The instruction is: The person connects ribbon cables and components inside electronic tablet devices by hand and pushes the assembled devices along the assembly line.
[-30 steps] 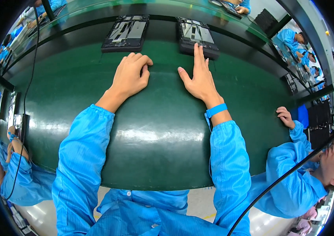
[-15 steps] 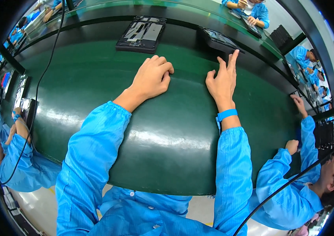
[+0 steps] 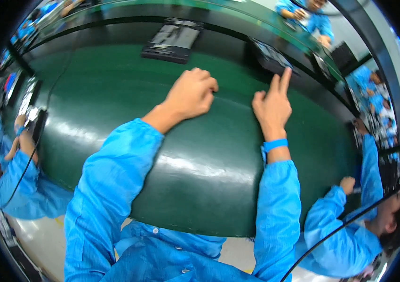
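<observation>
My left hand (image 3: 191, 95) is above the green tabletop (image 3: 200, 197) left of centre, its fingers curled into a loose fist with no object showing in them. To its right, my right hand (image 3: 273, 112) has two fingers stretched away from me and the others bent in. Their tips overlap the near edge of a tilted dark flat unit (image 3: 271, 55) with a lighter panel on top; whether they touch it I cannot tell. Beyond my left hand lies a black block-like unit (image 3: 172, 41) with silver and grey parts on its upper face. A blue band (image 3: 275, 144) circles my right wrist.
Co-workers in blue sit close at the left (image 3: 26, 174) and right (image 3: 346, 225). Another person (image 3: 310, 21) works across a dark raised rail. A black cable (image 3: 346, 225) crosses at the lower right, and a thinner one (image 3: 28, 164) hangs at the left.
The whole view has shifted and turned slightly, and is blurred. Some fingers of my right hand have bent in, leaving two extended. My left hand keeps its curled shape.
</observation>
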`<act>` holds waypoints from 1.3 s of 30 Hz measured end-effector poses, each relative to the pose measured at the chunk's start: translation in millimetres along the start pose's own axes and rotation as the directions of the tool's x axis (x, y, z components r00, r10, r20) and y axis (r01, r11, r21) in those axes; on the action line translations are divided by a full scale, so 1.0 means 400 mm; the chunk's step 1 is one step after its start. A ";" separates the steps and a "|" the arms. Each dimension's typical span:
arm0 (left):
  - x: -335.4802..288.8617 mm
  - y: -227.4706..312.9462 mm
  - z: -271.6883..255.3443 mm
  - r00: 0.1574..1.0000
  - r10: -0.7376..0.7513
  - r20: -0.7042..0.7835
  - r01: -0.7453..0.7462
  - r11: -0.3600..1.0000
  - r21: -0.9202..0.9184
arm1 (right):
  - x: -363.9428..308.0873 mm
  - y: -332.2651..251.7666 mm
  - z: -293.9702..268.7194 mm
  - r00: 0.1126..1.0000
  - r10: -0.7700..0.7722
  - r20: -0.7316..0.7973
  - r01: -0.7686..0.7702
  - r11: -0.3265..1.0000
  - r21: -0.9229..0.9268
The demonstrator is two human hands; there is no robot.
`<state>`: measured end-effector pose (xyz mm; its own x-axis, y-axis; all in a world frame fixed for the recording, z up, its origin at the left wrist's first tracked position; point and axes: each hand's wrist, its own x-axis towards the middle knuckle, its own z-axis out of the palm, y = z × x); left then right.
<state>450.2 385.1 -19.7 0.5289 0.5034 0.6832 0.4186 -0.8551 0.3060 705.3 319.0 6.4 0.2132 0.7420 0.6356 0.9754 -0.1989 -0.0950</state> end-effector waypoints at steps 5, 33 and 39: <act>-0.016 0.026 0.006 1.000 0.014 -0.027 -0.014 1.000 -0.009 | -0.025 0.048 -0.007 0.993 -0.117 0.024 0.116 0.992 0.051; -0.031 0.119 -0.018 0.959 -0.220 -0.177 0.176 0.956 -0.233 | -0.357 -0.151 -0.436 0.651 -0.752 -0.106 0.651 0.481 0.588; -0.002 0.142 -0.075 0.942 -0.235 0.239 0.306 0.895 -0.325 | -0.302 -0.085 -0.402 0.937 -0.334 -0.103 0.323 0.713 0.622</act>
<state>451.3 332.5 16.9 0.5760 0.7053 0.4134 0.2964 -0.6514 0.6984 637.5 133.2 55.9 -0.1315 0.6955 0.7064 0.7994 0.4958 -0.3394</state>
